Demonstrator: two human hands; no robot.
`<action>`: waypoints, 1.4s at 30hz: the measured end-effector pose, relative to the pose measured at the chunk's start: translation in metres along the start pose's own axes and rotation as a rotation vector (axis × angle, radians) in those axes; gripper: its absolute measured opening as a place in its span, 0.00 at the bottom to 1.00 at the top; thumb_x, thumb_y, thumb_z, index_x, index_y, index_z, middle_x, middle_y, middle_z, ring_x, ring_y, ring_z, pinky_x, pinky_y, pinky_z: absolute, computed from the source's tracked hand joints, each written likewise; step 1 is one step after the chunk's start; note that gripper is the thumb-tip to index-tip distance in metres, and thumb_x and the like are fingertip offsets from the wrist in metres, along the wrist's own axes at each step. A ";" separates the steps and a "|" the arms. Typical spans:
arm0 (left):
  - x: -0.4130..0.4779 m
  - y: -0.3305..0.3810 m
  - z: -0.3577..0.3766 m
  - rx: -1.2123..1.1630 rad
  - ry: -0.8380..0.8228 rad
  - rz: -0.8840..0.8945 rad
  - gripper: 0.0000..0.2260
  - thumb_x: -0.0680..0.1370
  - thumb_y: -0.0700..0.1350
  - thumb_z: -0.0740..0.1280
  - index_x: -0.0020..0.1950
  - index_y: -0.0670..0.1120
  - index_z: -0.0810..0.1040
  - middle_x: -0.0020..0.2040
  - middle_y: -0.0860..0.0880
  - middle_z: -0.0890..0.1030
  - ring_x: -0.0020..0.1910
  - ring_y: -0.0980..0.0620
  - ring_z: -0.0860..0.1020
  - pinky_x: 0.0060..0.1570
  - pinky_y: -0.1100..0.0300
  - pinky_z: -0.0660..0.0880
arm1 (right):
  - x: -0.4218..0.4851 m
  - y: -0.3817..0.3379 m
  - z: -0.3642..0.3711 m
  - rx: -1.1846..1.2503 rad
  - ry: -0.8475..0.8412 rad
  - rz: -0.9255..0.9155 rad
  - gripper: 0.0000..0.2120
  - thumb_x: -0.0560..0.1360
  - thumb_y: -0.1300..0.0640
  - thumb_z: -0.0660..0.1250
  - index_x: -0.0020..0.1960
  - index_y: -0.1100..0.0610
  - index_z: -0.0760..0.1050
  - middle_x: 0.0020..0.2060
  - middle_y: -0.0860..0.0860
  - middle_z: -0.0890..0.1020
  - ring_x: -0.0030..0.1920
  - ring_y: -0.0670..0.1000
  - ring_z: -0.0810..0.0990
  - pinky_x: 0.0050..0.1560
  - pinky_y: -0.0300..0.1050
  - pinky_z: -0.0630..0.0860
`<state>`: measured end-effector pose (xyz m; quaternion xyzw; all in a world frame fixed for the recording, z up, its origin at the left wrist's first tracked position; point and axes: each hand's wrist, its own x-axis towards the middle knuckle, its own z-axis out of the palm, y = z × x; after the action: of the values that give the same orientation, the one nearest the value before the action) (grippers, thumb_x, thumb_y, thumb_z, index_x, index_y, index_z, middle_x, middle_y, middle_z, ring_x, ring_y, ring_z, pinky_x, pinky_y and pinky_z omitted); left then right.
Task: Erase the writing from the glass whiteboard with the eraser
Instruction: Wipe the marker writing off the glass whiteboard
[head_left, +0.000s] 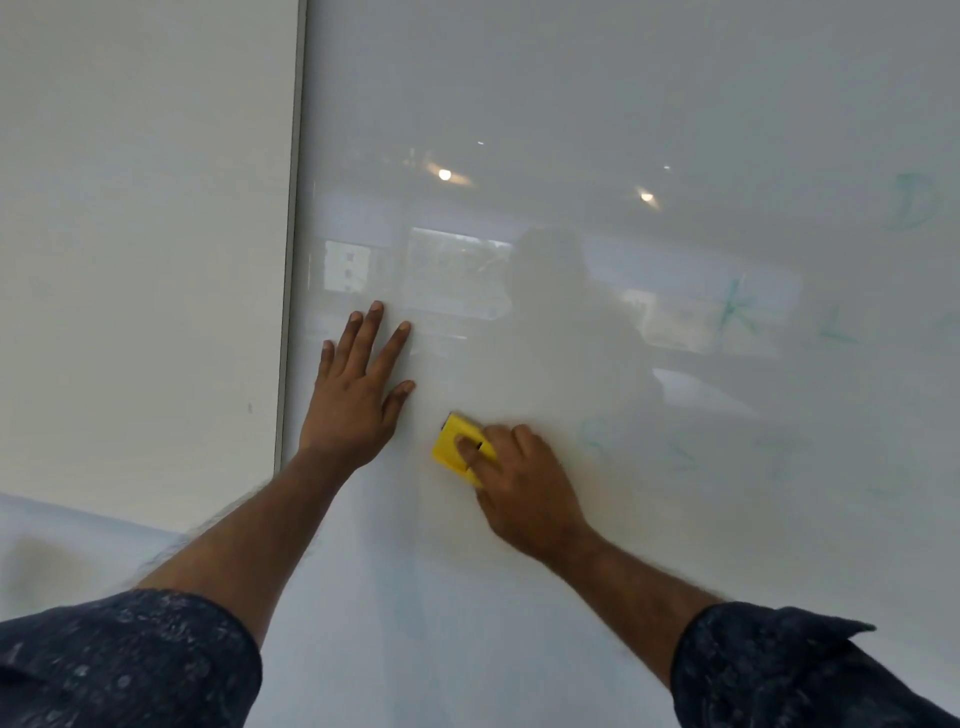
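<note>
While pressed against the glass, both hands are seen from above, forearms reaching out of dark patterned sleeves.
Left hand (358, 395): laid flat on the glass whiteboard (597, 130), fingers (371, 332) spread wide, nothing held, close to the board's left edge strip (293, 249).
Right hand (519, 483): closed over the eraser, fingers curled on its top.
Eraser (451, 448): yellow block, held against the glass just right of and below the left hand.
Writing: faint green letters are left on the right, a "D" (914, 202) high up, a "K" (735, 309) lower; paler smudged marks (595, 439) lie right of the eraser.
Reflections: ceiling lights and windows are mirrored in the glass.
</note>
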<state>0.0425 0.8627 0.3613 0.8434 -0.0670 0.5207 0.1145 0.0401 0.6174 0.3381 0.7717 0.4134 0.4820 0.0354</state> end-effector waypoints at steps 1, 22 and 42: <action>0.000 0.000 -0.001 -0.003 -0.002 -0.003 0.28 0.83 0.56 0.56 0.82 0.55 0.53 0.84 0.50 0.47 0.82 0.48 0.44 0.77 0.42 0.48 | -0.004 -0.005 0.004 0.009 -0.031 -0.033 0.23 0.70 0.57 0.67 0.65 0.58 0.73 0.50 0.59 0.76 0.44 0.60 0.71 0.43 0.52 0.72; -0.003 0.006 -0.005 0.018 -0.067 -0.038 0.30 0.82 0.57 0.54 0.83 0.55 0.49 0.84 0.50 0.45 0.82 0.47 0.43 0.76 0.37 0.50 | -0.038 -0.026 0.029 0.073 -0.046 -0.076 0.22 0.71 0.59 0.66 0.65 0.55 0.73 0.51 0.56 0.76 0.44 0.58 0.71 0.44 0.52 0.71; 0.008 0.076 0.021 0.152 -0.039 0.185 0.31 0.81 0.61 0.55 0.82 0.52 0.55 0.84 0.47 0.48 0.82 0.44 0.46 0.75 0.32 0.49 | -0.058 0.113 -0.056 -0.086 0.111 0.072 0.25 0.70 0.53 0.70 0.66 0.55 0.74 0.54 0.60 0.77 0.45 0.61 0.74 0.45 0.52 0.71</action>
<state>0.0469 0.7840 0.3683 0.8499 -0.1070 0.5160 0.0005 0.0543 0.4853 0.3776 0.7561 0.3654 0.5423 0.0283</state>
